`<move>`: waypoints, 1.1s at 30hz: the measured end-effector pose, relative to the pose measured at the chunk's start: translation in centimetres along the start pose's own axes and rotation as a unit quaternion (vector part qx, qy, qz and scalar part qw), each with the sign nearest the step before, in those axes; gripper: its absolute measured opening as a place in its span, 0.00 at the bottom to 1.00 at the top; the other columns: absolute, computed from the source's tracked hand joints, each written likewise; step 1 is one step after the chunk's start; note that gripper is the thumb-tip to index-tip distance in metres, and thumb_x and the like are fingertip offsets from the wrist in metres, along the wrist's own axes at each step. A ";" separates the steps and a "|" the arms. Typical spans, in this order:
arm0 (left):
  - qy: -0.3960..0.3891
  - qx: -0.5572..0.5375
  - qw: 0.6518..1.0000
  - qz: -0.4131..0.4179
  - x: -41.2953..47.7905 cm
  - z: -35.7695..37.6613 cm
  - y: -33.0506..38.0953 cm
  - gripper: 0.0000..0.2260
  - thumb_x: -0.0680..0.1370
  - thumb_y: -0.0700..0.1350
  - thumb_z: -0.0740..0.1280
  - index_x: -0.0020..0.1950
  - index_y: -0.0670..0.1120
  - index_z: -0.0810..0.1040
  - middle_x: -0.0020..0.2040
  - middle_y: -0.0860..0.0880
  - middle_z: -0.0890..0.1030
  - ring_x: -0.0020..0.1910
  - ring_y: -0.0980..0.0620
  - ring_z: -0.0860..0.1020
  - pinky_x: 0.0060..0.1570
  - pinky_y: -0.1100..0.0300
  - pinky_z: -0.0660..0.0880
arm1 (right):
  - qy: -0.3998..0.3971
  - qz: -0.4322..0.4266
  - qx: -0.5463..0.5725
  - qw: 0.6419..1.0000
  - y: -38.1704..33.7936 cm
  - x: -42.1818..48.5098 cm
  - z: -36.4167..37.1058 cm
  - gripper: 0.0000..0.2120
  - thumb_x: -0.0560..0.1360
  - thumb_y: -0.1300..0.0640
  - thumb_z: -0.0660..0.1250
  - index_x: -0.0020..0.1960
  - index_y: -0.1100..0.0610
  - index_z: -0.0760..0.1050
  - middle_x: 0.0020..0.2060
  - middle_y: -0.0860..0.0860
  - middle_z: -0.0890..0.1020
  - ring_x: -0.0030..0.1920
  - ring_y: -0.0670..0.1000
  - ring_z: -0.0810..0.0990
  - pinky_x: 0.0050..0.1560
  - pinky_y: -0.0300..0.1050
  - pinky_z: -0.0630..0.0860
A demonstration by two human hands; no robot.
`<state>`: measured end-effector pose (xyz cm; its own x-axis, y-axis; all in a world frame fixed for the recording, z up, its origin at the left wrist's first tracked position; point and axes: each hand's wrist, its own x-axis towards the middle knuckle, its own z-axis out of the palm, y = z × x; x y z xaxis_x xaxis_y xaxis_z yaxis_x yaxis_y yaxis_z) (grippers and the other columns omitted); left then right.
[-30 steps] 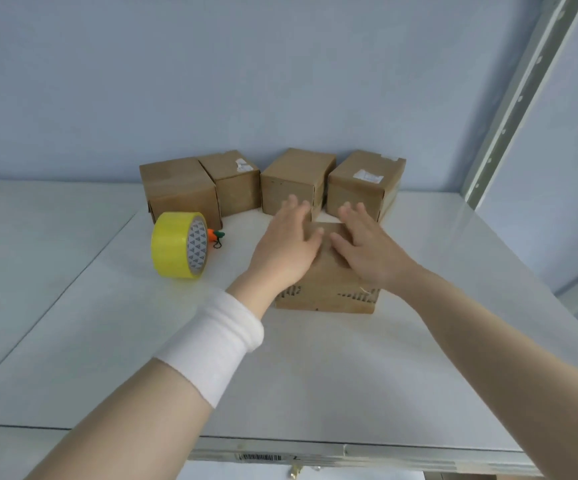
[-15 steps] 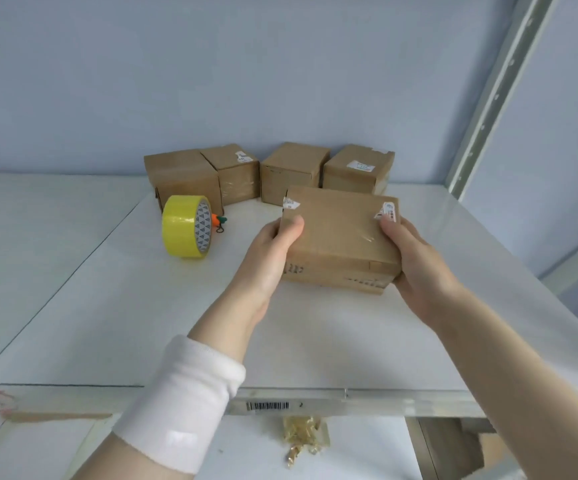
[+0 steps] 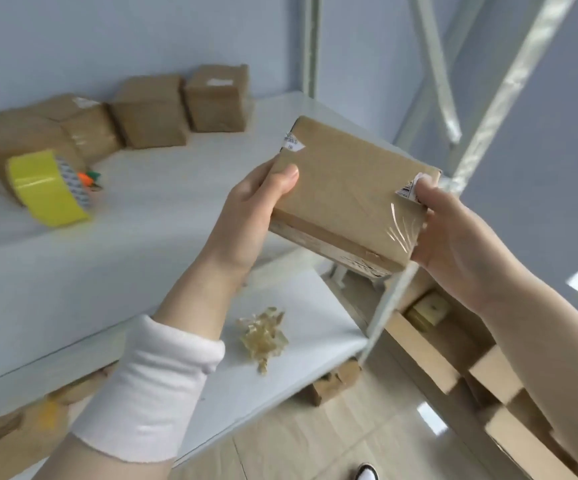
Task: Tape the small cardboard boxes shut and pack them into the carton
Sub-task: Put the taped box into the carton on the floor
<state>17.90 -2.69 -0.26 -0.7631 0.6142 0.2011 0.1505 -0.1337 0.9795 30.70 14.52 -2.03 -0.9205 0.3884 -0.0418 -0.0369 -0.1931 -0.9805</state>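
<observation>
I hold a small taped cardboard box (image 3: 346, 188) in the air past the right end of the white shelf (image 3: 142, 237). My left hand (image 3: 249, 216) grips its left side, thumb on top. My right hand (image 3: 453, 230) grips its right side, by a torn white label. Several other small boxes (image 3: 149, 112) stand in a row at the back of the shelf. A yellow tape roll (image 3: 47, 188) lies on the shelf at the left. An open carton (image 3: 426, 351) sits on the floor at the lower right, with small boxes (image 3: 495, 372) inside.
A lower shelf (image 3: 315, 317) carries a crumpled wad of used tape (image 3: 263, 336). Metal rack posts (image 3: 415, 216) rise just behind the held box. More cardboard pieces (image 3: 332, 379) lie on the tiled floor, and a shoe tip (image 3: 367, 472) shows at the bottom.
Both hands have lifted the box off the shelf and carried it right, past the shelf end. The view has swung right and down, bringing the floor carton into sight.
</observation>
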 end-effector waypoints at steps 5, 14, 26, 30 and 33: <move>-0.126 -0.017 0.992 0.007 0.3 8.5 -1.3 0.11 0.74 0.49 0.60 0.51 0.50 0.80 0.46 0.55 0.84 0.49 0.58 0.80 0.49 0.66 0.73 | 0.057 0.012 -0.011 0.998 0.5 -7.2 -7.5 0.48 0.54 0.35 0.77 0.66 0.58 0.68 0.52 0.54 0.79 0.51 0.54 0.79 0.53 0.51 0.78; -0.341 -0.035 0.935 -0.090 1.6 30.0 -6.4 0.11 0.79 0.45 0.61 0.59 0.46 0.77 0.46 0.55 0.82 0.44 0.62 0.80 0.43 0.72 0.72 | 0.215 0.071 0.037 0.973 2.2 -17.7 -23.6 0.43 0.49 0.33 0.78 0.61 0.49 0.74 0.51 0.52 0.80 0.52 0.53 0.81 0.52 0.49 0.78; -0.435 0.018 0.873 -0.220 -1.3 54.2 -17.9 0.32 0.77 0.55 0.64 0.77 0.51 0.52 0.76 0.49 0.56 0.73 0.51 0.61 0.70 0.47 0.63 | 0.534 0.046 0.251 0.806 8.9 -23.2 -42.4 0.19 0.75 0.48 0.64 0.64 0.52 0.72 0.55 0.54 0.79 0.56 0.54 0.77 0.51 0.49 0.78; -0.488 0.008 0.826 -0.282 -1.9 59.4 -24.2 0.26 0.79 0.48 0.63 0.75 0.47 0.58 0.71 0.53 0.65 0.66 0.56 0.67 0.64 0.58 0.68 | 0.583 0.070 0.259 0.767 12.7 -21.9 -47.4 0.11 0.78 0.50 0.59 0.57 0.52 0.73 0.47 0.50 0.81 0.48 0.49 0.79 0.45 0.47 0.79; -0.495 0.008 0.800 -0.339 -2.1 62.6 -29.4 0.26 0.79 0.45 0.63 0.75 0.46 0.58 0.66 0.54 0.69 0.61 0.59 0.69 0.58 0.65 0.69 | 0.614 0.109 0.272 0.733 17.7 -21.0 -51.0 0.11 0.79 0.51 0.59 0.57 0.53 0.74 0.45 0.50 0.81 0.45 0.48 0.78 0.44 0.46 0.78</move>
<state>54.43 48.61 -28.89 0.1982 0.8569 -0.4759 -0.0731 0.4971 0.8646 69.23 48.93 -28.27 0.1035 0.7491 -0.6543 -0.3971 -0.5720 -0.7177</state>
